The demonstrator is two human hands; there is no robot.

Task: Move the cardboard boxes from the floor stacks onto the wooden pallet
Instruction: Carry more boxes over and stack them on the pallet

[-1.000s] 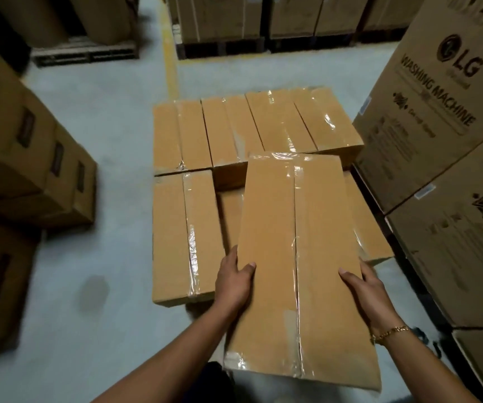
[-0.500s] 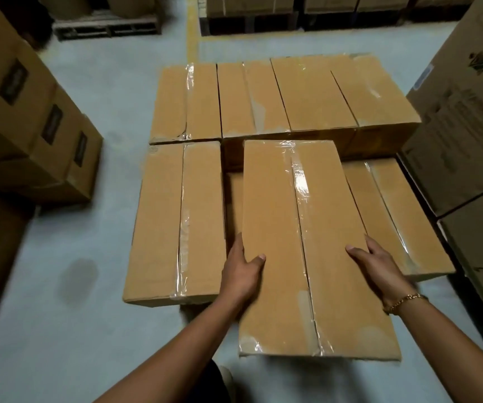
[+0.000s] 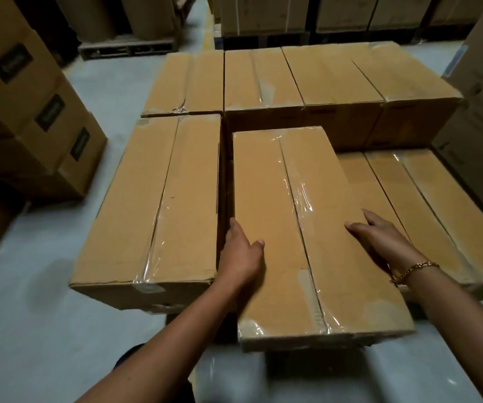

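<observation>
Long tan cardboard box, clear tape down the centre seam, sits in the middle slot of the near row. Its long axis runs away from the camera, with the far end skewed slightly left and close to the front face of the far row of taped boxes. The near end overhangs toward the person. Tan box on its left is parallel and just beside it; lower tan boxes on its right sit below its top face. Left grip clamps the left edge, thumb on top, fingers down the side wall. Right grip, with gold chain bracelet, holds the right edge the same way. Can't tell if the box is fully seated. Grey concrete floor around.
</observation>
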